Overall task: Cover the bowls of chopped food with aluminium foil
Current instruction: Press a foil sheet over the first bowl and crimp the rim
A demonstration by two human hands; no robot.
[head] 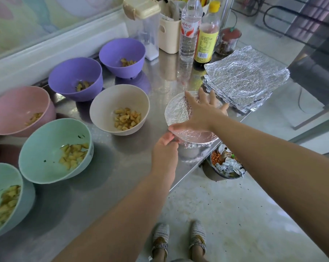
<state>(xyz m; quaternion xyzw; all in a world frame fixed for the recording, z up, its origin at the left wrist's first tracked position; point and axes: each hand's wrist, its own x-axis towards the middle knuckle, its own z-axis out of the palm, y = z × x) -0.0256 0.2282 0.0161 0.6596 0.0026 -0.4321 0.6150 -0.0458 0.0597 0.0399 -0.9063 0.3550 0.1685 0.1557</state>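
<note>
The right hand [203, 112] is lying flat, fingers spread wide, on top of the foil-covered bowl [178, 112], which is sitting close to the right edge of the steel surface [122, 163]. The left hand [164, 148] is working at the bowl's near-left rim, its grip pinching the foil's edge between thumb and fingertips, apparently to fold it under the lip.

The foil is looking thin and light. It is likely to crease wherever it is pressed, hold that shape, and tear if tugged hard. The loose skirt hanging below the rim seems the best place to take hold, crimping a little at a time around the circle, not pulling at the stretched middle. The bowl is probably light enough to slide on the steel, so the flat palm is serving well as an anchor.

A stack of foil sheets [246, 80] is waiting just beyond the right fingertips. To the left, the beige bowl [103, 110] and five other bowls of chopped food are standing uncovered.
</note>
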